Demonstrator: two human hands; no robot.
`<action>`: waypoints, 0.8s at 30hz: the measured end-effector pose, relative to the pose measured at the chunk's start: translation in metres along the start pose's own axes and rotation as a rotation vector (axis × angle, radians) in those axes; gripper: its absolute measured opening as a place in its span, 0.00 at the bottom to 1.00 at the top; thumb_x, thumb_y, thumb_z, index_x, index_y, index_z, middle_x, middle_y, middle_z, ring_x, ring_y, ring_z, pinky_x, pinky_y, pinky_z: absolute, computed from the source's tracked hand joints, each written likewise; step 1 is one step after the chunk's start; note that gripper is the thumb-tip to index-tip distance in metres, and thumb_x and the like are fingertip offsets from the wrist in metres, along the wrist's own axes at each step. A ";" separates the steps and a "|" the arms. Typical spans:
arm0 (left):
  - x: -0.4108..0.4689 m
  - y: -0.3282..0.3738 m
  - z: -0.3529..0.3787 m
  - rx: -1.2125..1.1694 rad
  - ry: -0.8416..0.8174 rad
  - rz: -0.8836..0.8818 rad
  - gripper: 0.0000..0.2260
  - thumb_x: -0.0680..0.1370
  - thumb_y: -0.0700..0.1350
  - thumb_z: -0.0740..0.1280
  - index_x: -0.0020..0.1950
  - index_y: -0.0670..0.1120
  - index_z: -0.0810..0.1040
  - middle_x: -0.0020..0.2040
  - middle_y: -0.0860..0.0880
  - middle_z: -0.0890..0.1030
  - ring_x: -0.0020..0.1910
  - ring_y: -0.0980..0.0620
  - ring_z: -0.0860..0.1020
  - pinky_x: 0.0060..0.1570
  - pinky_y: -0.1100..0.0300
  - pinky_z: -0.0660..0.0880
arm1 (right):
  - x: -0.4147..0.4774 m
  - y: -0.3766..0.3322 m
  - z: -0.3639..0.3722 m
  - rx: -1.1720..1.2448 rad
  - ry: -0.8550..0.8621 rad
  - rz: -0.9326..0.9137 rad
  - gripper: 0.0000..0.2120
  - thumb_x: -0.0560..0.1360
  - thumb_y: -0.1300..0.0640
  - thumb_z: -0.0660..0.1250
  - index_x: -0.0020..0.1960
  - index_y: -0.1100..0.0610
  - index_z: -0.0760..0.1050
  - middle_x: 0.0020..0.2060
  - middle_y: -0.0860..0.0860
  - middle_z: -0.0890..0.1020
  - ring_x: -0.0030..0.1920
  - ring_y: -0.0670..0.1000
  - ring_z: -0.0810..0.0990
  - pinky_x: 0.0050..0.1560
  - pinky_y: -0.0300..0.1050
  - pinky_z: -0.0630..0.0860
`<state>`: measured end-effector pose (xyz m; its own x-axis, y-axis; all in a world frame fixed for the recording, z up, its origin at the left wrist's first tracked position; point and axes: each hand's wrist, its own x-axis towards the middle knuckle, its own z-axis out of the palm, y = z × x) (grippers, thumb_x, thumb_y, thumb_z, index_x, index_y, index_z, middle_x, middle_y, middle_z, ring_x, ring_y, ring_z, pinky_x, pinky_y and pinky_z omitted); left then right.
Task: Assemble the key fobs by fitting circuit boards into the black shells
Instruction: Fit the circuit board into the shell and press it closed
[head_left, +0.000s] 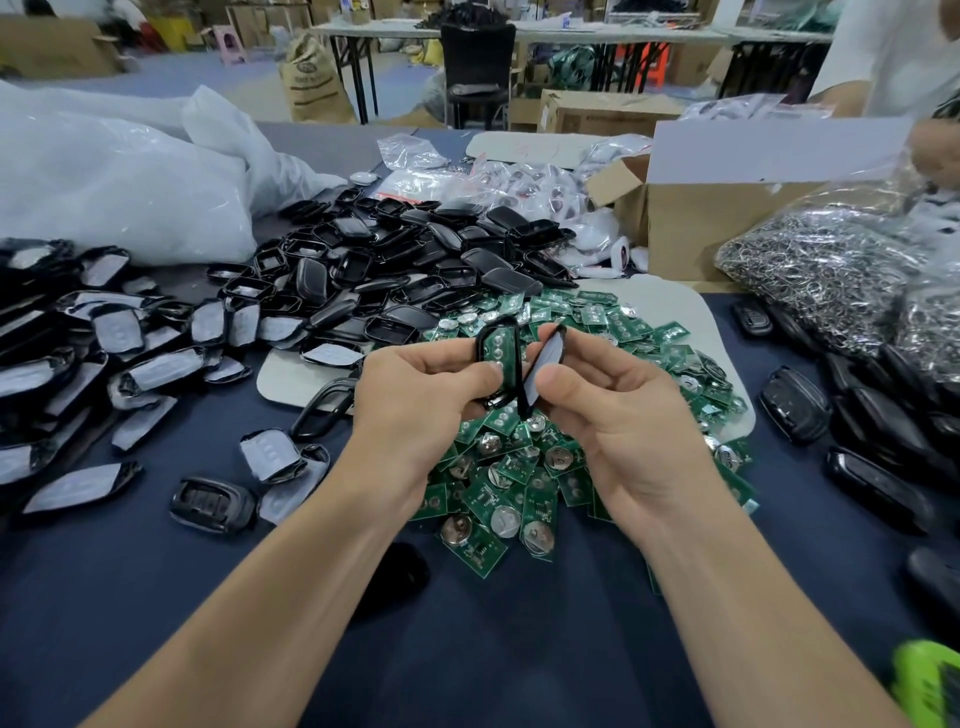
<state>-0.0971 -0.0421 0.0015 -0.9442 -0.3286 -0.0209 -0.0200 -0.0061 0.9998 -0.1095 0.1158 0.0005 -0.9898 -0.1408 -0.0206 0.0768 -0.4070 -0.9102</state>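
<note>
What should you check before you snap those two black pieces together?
1. Circuit board sits in the black shell: ok, green shows inside its rim.
2. Board pressed fully flat: cannot tell, the thumb covers its lower part.
3. Left hand grips that shell: ok.
4. Right hand pinches the second shell half: ok.
5. Halves lined up: not ok, they meet near the bottom and spread apart at the top.
6. Spare boards within reach: ok, the pile of circuit boards lies right under the hands.
</note>
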 end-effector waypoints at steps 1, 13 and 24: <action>0.000 0.000 0.000 0.007 -0.005 0.006 0.08 0.74 0.36 0.78 0.46 0.50 0.89 0.42 0.52 0.89 0.42 0.54 0.87 0.39 0.65 0.81 | 0.000 0.000 0.000 -0.031 -0.002 -0.013 0.19 0.64 0.63 0.78 0.54 0.56 0.85 0.48 0.54 0.89 0.50 0.51 0.87 0.55 0.45 0.84; -0.003 -0.006 -0.001 0.226 -0.042 0.176 0.12 0.72 0.46 0.79 0.49 0.63 0.88 0.41 0.59 0.88 0.43 0.57 0.87 0.49 0.50 0.85 | -0.002 0.005 0.001 -0.210 0.019 -0.167 0.17 0.68 0.70 0.79 0.51 0.52 0.86 0.45 0.51 0.89 0.49 0.50 0.89 0.47 0.38 0.82; 0.000 -0.013 0.002 0.146 -0.214 0.222 0.14 0.75 0.38 0.79 0.52 0.56 0.88 0.45 0.54 0.89 0.46 0.53 0.88 0.48 0.58 0.85 | 0.002 0.010 -0.002 -0.369 0.130 -0.265 0.17 0.64 0.63 0.84 0.43 0.43 0.87 0.41 0.44 0.89 0.46 0.43 0.88 0.44 0.35 0.82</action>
<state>-0.0974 -0.0400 -0.0110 -0.9781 -0.1007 0.1821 0.1616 0.1841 0.9695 -0.1114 0.1130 -0.0092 -0.9781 0.0484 0.2022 -0.2051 -0.0628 -0.9767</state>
